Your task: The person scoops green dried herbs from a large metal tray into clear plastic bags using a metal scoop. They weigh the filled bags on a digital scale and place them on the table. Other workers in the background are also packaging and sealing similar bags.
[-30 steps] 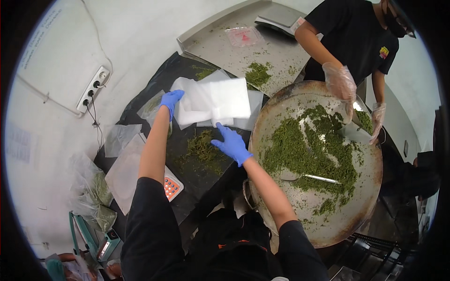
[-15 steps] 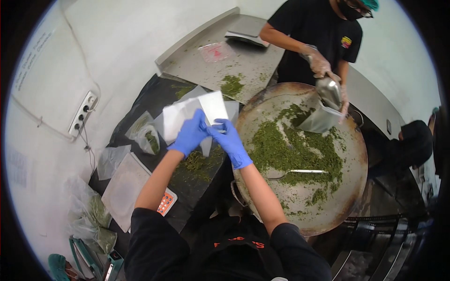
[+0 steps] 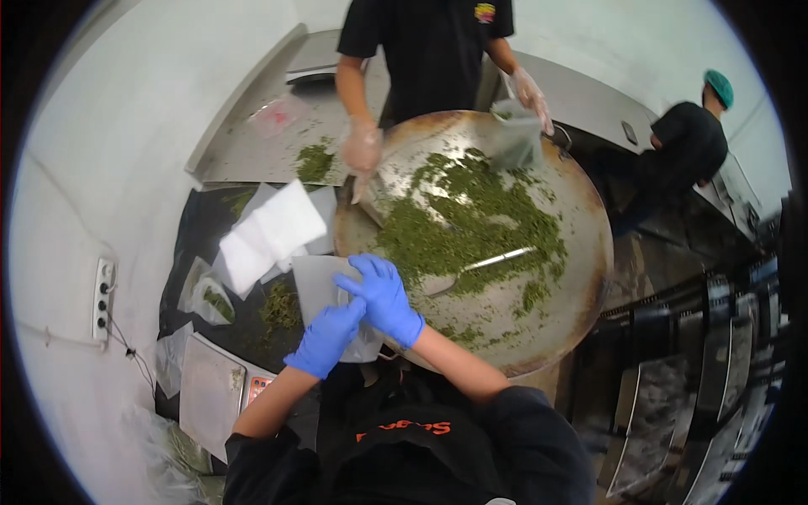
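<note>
Both gloved hands meet low over one clear plastic bag (image 3: 324,290). The left hand (image 3: 326,338) has its fingers clenched on the bag's lower edge; the right hand (image 3: 384,296) presses it with spread, released fingers. Beyond the fingers, one big round pan (image 3: 581,210) holds green chopped leaves (image 3: 471,223) and one spoon (image 3: 480,268).

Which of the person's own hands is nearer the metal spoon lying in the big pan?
Right. The right hand sits just left of the spoon, at the pan's edge; the left hand is lower and farther left.
</note>
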Motion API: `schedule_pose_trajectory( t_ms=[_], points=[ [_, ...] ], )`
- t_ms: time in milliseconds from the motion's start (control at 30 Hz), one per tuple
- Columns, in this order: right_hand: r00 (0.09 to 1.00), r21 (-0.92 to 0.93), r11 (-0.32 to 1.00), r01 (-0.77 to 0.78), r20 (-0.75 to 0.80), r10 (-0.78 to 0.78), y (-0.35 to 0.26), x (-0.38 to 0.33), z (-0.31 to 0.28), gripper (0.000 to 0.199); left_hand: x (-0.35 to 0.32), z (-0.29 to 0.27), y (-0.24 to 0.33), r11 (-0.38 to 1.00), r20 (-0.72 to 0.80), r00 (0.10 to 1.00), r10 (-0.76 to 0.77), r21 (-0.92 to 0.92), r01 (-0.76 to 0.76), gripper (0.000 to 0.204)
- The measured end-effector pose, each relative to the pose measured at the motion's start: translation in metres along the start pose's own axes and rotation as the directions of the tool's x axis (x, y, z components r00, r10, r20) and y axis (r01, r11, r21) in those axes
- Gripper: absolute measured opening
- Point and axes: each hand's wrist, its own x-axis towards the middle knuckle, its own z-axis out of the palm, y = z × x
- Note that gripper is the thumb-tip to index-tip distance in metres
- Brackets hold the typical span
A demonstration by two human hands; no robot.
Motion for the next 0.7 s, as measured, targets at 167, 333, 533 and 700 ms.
schedule_pose_trajectory(
  t_ms=[167, 333, 533, 700],
  points=[
    [0.958, 0.145, 0.947, -0.287, 0.053, 0.282, 0.01, -0.039, 0.011, 0.012, 0.001, 0.007, 0.034, 0.929, -0.238, 0.926, -0.292, 0.159, 0.334, 0.028],
    [0.819, 0.352, 0.753, -0.556, 0.076, 0.569, -0.021, -0.059, -0.005, 0.006, -0.046, 0.027, -0.014, 0.743, -0.514, 0.588, -0.625, -0.162, 0.649, 0.025],
    [0.671, 0.363, 0.569, -0.738, 0.48, 0.565, -0.007, -0.079, -0.035, 0.013, -0.08, 0.035, 0.019, -0.079, 0.301, 0.576, -0.76, -0.923, 0.377, 0.013],
    [0.529, 0.39, -0.872, -0.295, 0.827, 0.191, -0.011, -0.118, -0.03, 0.023, -0.087, 0.065, -0.02, -0.531, 0.418, 0.787, -0.453, -0.836, 0.139, 0.017]
  ],
)
